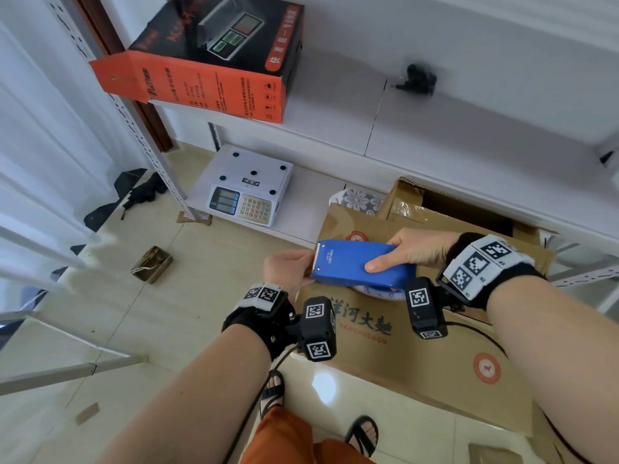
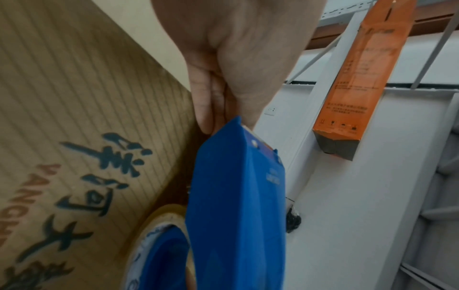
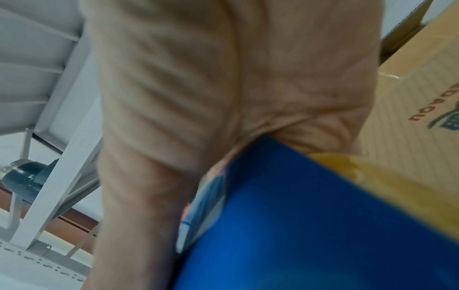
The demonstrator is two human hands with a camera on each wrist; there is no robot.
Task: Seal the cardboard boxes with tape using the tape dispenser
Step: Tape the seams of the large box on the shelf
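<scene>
A blue tape dispenser (image 1: 355, 262) is held level above a brown cardboard box (image 1: 402, 336) printed with dark characters. My right hand (image 1: 415, 249) grips its rear, thumb on the near side. My left hand (image 1: 288, 269) is at the toothed front end, finger and thumb pressed together there on the tape end. In the left wrist view the left hand (image 2: 231, 58) pinches just past the tip of the dispenser (image 2: 236, 196), the clear tape roll (image 2: 159, 225) sits below, and the box (image 2: 62, 98) lies behind. The right wrist view shows the right hand (image 3: 198, 98) on the dispenser (image 3: 298, 215).
An orange and black box (image 1: 201, 61) sits on the white shelf (image 1: 435, 128) above. A white scale (image 1: 244, 189) rests on the low shelf. An open cardboard box (image 1: 435, 202) stands behind the one in front. A small packet (image 1: 152, 264) lies on the tiled floor.
</scene>
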